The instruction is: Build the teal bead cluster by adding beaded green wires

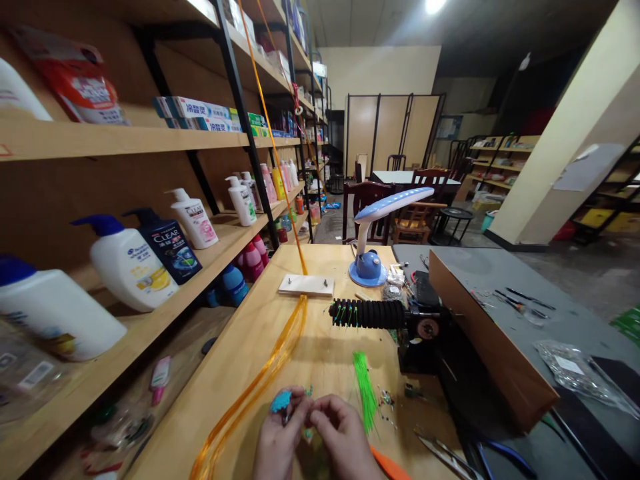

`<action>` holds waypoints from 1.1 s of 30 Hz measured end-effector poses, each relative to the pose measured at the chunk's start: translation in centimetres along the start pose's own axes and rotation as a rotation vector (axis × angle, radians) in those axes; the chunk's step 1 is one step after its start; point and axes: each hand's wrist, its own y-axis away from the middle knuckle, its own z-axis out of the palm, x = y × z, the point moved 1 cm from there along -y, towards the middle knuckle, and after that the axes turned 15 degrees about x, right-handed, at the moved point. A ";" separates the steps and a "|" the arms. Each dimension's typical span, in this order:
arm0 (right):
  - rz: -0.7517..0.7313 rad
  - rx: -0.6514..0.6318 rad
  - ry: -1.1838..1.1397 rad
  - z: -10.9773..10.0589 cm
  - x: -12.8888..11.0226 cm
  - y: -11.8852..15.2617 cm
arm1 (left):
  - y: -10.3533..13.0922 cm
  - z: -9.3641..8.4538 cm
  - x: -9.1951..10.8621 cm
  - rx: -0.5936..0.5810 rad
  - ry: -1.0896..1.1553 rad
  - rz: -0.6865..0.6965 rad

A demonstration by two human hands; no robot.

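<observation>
My left hand point(284, 430) is closed around a small bright-blue bumpy piece point(281, 401), which shows between thumb and fingers; its exact kind is unclear. Close against it, my right hand point(336, 427) pinches thumb and forefinger together, and whatever lies between those fingertips is too small to make out. Tiny green and coloured bits point(309, 433) show just between the hands. To the right lies a bundle of thin bright-green strands point(366, 393), with a scatter of small beads or pins point(386, 400) beside it.
Orange threads point(270, 365) run under a pale wooden block point(306, 285) along the left. Beyond the hands, a black ridged roller point(370, 313) carries green ties on a machine. A blue lamp point(369, 268), pliers point(445, 453), an orange-handled tool point(389, 463) and a bottle-filled shelf point(220, 250) surround the workspace.
</observation>
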 end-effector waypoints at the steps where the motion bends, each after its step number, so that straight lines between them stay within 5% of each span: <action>1: -0.004 0.000 0.025 -0.1 0.0 0.0 | -0.1 0.0 0.1 0.006 -0.014 0.020; 6: -0.069 0.054 0.215 -0.2 0.0 -0.4 | 0.7 0.5 1.5 -0.015 -0.066 0.111; 11: -0.082 0.022 0.154 -0.2 -0.3 -0.5 | 1.3 0.7 2.1 -0.024 -0.064 0.160; 22: -0.095 0.018 0.232 0.0 -1.3 -0.4 | 1.1 0.8 2.0 0.000 0.013 0.022; 33: -0.100 0.011 0.249 0.4 -1.5 -1.0 | 0.4 0.6 2.2 0.000 -0.012 0.077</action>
